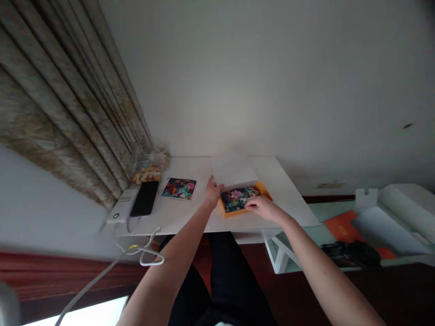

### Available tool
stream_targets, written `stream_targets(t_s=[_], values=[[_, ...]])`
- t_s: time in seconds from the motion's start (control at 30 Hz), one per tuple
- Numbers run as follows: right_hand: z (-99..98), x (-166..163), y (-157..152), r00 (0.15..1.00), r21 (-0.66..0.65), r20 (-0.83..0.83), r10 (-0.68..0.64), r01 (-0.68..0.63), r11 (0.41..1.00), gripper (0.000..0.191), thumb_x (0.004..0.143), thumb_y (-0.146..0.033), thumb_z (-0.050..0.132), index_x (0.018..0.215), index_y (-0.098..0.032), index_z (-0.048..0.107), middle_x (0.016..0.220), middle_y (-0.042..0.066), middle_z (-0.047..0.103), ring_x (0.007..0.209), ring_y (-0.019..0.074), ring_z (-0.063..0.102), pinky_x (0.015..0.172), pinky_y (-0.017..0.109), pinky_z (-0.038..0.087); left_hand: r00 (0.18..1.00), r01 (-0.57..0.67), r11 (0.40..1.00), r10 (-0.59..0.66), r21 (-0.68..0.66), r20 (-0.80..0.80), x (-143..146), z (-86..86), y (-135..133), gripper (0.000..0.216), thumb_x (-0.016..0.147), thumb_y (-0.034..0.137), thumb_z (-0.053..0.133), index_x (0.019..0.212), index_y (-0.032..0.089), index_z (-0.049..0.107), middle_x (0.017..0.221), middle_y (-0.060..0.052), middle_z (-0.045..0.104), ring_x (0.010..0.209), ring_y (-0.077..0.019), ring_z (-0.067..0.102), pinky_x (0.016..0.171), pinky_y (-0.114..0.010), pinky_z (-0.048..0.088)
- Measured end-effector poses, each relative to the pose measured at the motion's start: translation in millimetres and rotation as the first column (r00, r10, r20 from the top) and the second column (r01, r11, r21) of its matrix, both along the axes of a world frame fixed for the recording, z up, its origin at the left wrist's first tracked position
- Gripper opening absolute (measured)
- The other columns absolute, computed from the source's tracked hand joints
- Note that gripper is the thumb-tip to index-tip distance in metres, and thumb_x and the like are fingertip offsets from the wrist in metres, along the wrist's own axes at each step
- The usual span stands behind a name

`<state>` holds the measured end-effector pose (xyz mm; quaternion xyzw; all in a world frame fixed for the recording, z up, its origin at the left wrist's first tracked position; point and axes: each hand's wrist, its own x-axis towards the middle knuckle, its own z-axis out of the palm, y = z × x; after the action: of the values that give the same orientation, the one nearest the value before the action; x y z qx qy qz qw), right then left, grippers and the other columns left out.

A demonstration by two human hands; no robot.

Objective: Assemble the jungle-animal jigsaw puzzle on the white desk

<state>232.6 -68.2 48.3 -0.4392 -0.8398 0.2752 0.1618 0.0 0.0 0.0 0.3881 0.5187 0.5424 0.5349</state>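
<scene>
An orange box (232, 214) lies near the front edge of the white table, with a dark, bright-flowered folded piece (234, 199) inside that looks like cloth. A white sheet (234, 171), perhaps tissue paper, stands raised behind the box. At the box's left back corner, my left hand (213, 194) has its thumb and fingers on the sheet's edge. My right hand (261, 206) reaches over the box's right front side, its fingertips pinched at the flowered piece. Left of the box lies a flat square card (179, 188) with a similar flowered print.
A black phone (144, 198) rests on a white box (122, 204) at the table's left, beside snack packets (147, 173). A white cable (151, 251) hangs in front. On the right, a lower glass shelf holds an opened white box (390, 226), an orange piece (345, 226) and a black object (351, 254).
</scene>
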Motion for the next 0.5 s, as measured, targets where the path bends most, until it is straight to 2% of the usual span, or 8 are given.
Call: stream_targets(t_s=[0.07,0.13,0.27,0.37,0.5], values=[[1.7,0.4,2.8,0.998,0.017,-0.054,-0.019,0.020,1.000,0.022,0.095,-0.030,0.060,0.085,-0.024,0.079,0.089,0.004,0.079,0.085,0.0205,0.073,0.080,0.032,0.054,1.000,0.018,1.000,-0.018,0.014,0.006,-1.5,1.6,1.0,0.048,0.075,0.011,0.070,0.123,0.014,0.063,0.106,-0.012,0.077,0.098,-0.0223,0.072,0.089,-0.035,0.057],[2.4,-0.9,4.1,0.984,0.078,-0.144,-0.109,0.121,0.990,0.025,0.097,-0.035,0.058,0.089,-0.024,0.078,0.090,0.005,0.078,0.084,0.0201,0.071,0.078,0.032,0.055,1.000,0.010,1.000,-0.010,0.017,0.021,-3.8,2.4,2.9,0.034,0.074,0.011,0.068,0.108,0.014,0.066,0.102,-0.012,0.077,0.093,-0.0218,0.073,0.086,-0.035,0.057],[0.4,-4.9,4.6,0.921,0.208,-0.274,-0.278,0.339,0.918,0.025,0.098,-0.037,0.055,0.098,-0.025,0.078,0.095,0.007,0.076,0.084,0.0212,0.071,0.077,0.032,0.056,0.999,-0.040,0.999,0.040,0.008,0.017,-8.6,3.2,7.1,0.033,0.072,0.011,0.066,0.105,0.014,0.065,0.099,-0.011,0.076,0.088,-0.0194,0.072,0.082,-0.032,0.057],[-3.2,-3.2,2.4,0.941,0.264,-0.175,-0.289,0.327,0.907,0.021,0.094,-0.028,0.057,0.096,-0.027,0.078,0.096,0.006,0.076,0.085,0.0215,0.070,0.080,0.034,0.056,0.999,-0.046,0.999,0.046,0.006,0.007,-10.8,5.1,8.3,0.037,0.071,0.011,0.065,0.108,0.015,0.065,0.098,-0.010,0.076,0.085,-0.0186,0.072,0.078,-0.031,0.056],[-8.1,11.3,-2.0,0.966,0.234,0.003,-0.259,0.251,0.939,0.021,0.090,-0.021,0.060,0.089,-0.027,0.080,0.098,0.005,0.077,0.089,0.0217,0.071,0.084,0.035,0.055,0.999,-0.041,0.999,0.042,0.014,-0.020,-12.0,8.6,6.5,0.042,0.070,0.012,0.065,0.112,0.015,0.066,0.098,-0.010,0.076,0.086,-0.0193,0.072,0.078,-0.031,0.056]])
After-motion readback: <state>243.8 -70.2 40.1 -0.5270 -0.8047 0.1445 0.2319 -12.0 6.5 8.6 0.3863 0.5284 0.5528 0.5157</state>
